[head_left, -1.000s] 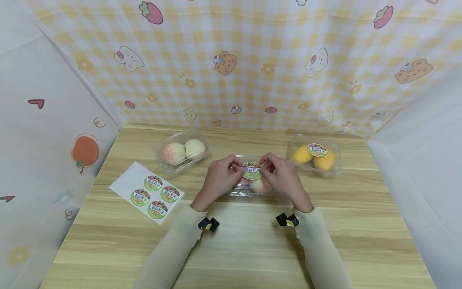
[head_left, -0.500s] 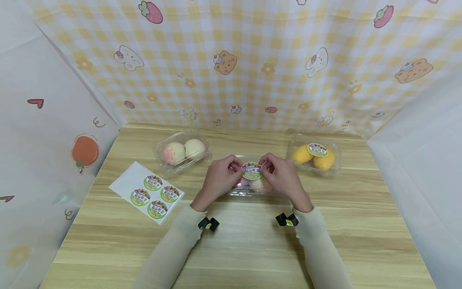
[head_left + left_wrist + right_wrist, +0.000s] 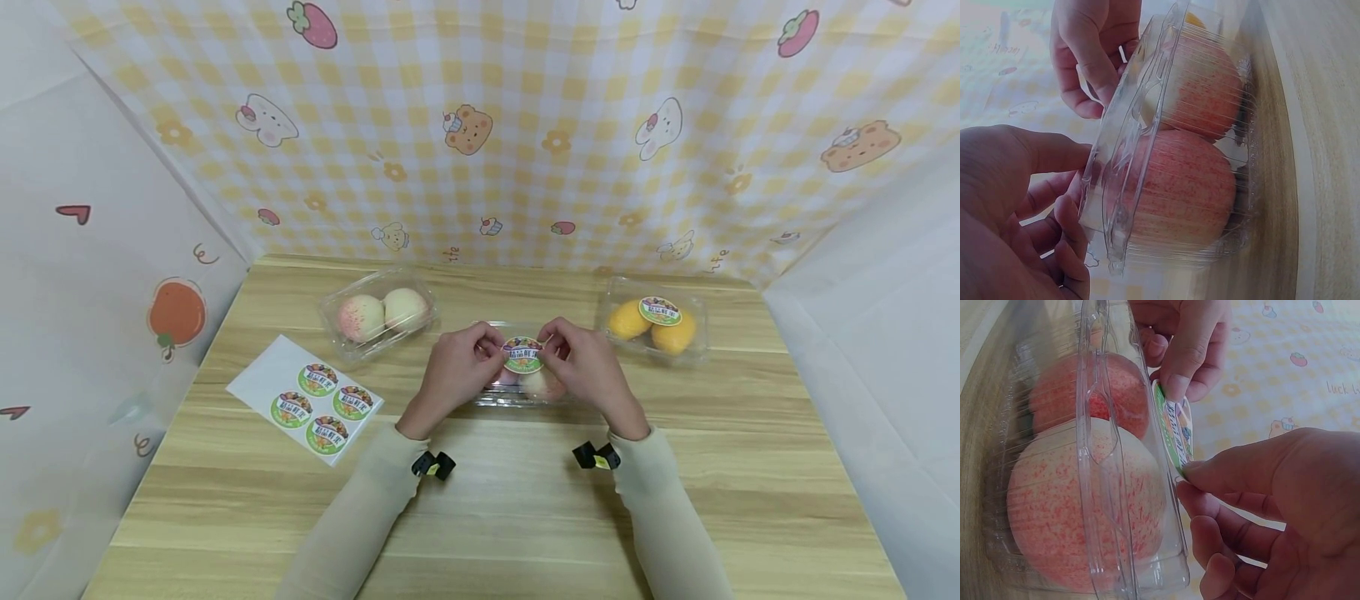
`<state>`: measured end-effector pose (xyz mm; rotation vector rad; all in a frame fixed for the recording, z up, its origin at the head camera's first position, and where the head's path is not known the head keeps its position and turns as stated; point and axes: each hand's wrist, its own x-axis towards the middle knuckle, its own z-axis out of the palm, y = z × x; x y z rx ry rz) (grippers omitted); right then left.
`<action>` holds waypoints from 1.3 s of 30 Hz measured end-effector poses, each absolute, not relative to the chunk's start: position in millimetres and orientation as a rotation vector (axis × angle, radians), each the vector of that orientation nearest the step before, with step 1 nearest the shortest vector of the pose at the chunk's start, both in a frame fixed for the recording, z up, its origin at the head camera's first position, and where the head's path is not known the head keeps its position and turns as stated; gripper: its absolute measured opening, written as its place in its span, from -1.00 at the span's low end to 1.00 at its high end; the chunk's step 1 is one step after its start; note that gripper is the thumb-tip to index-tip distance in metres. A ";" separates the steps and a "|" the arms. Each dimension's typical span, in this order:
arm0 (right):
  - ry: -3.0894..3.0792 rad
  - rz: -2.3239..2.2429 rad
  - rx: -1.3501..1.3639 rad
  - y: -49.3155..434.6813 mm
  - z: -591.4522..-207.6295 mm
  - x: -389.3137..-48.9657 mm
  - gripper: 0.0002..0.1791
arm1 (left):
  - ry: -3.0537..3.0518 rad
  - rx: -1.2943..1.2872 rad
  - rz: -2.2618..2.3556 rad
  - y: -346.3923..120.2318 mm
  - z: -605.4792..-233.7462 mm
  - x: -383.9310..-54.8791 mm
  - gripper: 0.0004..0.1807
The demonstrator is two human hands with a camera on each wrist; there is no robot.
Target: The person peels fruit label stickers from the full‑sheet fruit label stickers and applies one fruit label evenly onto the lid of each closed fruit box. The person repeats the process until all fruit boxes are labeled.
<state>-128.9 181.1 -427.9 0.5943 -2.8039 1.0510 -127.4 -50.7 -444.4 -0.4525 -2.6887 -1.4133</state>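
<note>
A round fruit-label sticker is stretched between both hands, just over the lid of a clear plastic box. My left hand pinches its left edge between thumb and forefinger. On the opposite edge, my right hand pinches it the same way. In the right wrist view the sticker stands close to the lid, thumbs on its two ends. Inside the box sit two peaches, one pinkish red and one pale with red speckles. From the left wrist the sticker is hidden behind the lid.
Back left stands another clear box with two pale peaches. At the back right, a box of yellow fruit bears a matching round sticker. A white sheet with several stickers lies at left. A checked curtain hangs behind.
</note>
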 end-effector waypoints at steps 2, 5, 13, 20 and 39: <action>-2.807 1.049 0.591 181.0 -427.7 -128.9 -0.87 | -2.691 -0.454 -1.406 -50.4 -444.2 -127.3 -0.93; -2.812 1.048 0.584 180.9 -427.7 -129.0 -0.87 | -2.693 -0.457 -1.393 -49.9 -444.0 -127.4 -0.93; -2.799 1.030 0.593 180.8 -429.3 -129.0 -0.86 | -2.703 -0.475 -1.293 -48.4 -441.4 -125.4 -0.91; -2.798 1.023 0.592 180.3 -429.5 -128.7 -0.87 | -2.684 -0.507 -1.203 -47.1 -444.1 -125.0 -0.90; -2.825 1.064 0.565 180.3 -429.4 -129.7 -0.80 | -2.638 -0.537 -1.158 -47.4 -446.6 -126.4 -0.88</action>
